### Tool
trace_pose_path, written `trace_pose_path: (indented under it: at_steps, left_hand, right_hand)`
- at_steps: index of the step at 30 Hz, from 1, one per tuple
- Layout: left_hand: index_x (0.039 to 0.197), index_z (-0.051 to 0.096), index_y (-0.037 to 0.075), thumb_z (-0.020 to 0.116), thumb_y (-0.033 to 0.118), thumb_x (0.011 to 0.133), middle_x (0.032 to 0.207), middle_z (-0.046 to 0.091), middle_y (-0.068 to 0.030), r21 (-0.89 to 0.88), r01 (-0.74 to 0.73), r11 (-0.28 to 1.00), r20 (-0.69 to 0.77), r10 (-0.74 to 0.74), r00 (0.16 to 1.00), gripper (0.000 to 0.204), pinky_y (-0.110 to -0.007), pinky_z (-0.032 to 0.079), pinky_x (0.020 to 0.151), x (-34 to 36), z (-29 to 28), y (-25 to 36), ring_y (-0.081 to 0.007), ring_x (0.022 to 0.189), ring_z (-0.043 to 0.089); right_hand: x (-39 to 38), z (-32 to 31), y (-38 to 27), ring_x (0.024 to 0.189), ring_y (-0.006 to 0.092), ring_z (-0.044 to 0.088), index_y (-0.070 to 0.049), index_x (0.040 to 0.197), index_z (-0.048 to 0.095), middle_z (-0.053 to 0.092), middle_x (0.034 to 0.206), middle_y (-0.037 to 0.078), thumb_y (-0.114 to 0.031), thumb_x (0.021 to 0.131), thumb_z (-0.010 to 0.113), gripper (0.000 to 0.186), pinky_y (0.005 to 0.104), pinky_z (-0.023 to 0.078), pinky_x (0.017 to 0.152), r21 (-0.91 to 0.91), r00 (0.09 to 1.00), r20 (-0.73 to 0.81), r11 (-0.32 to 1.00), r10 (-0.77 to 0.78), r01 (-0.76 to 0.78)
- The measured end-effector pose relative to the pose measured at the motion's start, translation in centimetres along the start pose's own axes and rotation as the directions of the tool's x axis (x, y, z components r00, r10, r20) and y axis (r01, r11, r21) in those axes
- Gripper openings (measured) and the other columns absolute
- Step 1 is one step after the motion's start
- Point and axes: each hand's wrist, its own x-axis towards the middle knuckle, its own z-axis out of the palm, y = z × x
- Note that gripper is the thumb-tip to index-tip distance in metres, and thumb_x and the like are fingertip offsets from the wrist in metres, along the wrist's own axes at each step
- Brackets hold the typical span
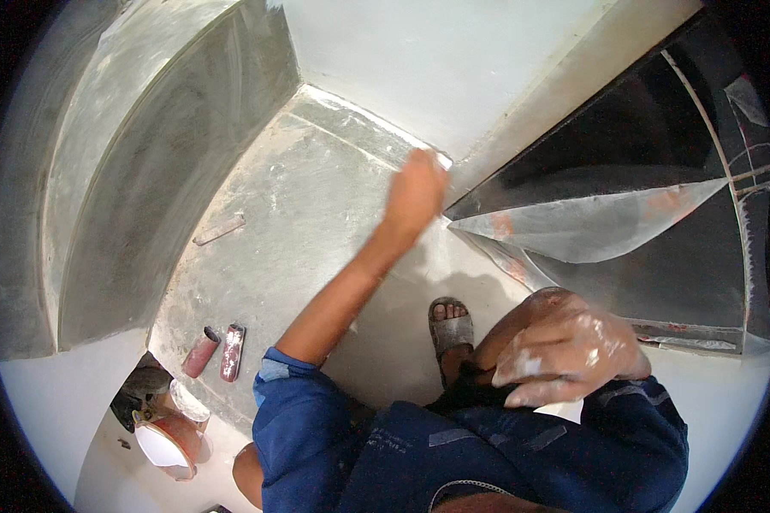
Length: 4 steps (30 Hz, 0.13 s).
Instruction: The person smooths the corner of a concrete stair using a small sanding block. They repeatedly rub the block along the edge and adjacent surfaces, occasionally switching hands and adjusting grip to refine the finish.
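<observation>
My left hand (pixel 417 195) is stretched forward to the base of the pale wall (pixel 402 60), at its corner beside the dark panel. Its fingers are curled closed and slightly blurred; a bit of white shows at the fingertips, but what they hold cannot be made out. A thin white strip (pixel 364 113) runs along the foot of the wall up to these fingers. My right hand (pixel 569 350), smeared with white, lies over my bent knee with its fingers loosely extended and nothing seen in them.
Two dark red rolls (pixel 232 352) lie on the grey slab (pixel 274 214), with a flat stick (pixel 219 229) farther off. An orange-brown container (pixel 169 445) with white inside stands at the lower left. Translucent sheeting (pixel 599 227) hangs across the black panel (pixel 650 145). My sandalled foot (pixel 451 329) is below.
</observation>
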Motion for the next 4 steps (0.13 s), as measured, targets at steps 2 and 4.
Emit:
trace_pose_path:
  at_steps: [2, 4]
  left_hand:
    - [0.106, 0.057, -0.007, 0.051, 0.020, 0.090, 0.104, 0.057, -0.0269, 0.096, 0.037, 0.995, -0.242, -0.012, 0.970, 0.032, -0.046, 0.047, 0.086, 0.9, -3.0, -1.8, -0.0401, 0.097, 0.059]
    - [0.103, 0.055, -0.008, 0.052, 0.022, 0.090, 0.101, 0.056, -0.0270, 0.091, 0.107, 0.990, -0.314, -0.073, 0.947, 0.033, -0.046, 0.049, 0.082, 1.9, -4.1, -3.2, -0.0411, 0.094, 0.060]
  right_hand:
    - [-0.2, 1.6, -0.2, 0.061, 0.0241, 0.064, -0.010, 0.096, 0.065, 0.063, 0.075, 0.007, -0.028, 0.085, 0.066, 0.021, 0.0351, 0.051, 0.053, 0.084, 1.000, -0.009, 0.996, -0.027, 0.027]
    - [0.1, 2.5, -0.3, 0.074, 0.0292, 0.068, -0.004, 0.099, 0.068, 0.068, 0.092, 0.013, -0.025, 0.082, 0.069, 0.026, 0.0305, 0.057, 0.062, 0.188, 0.993, 0.117, 0.981, 0.031, -0.052]
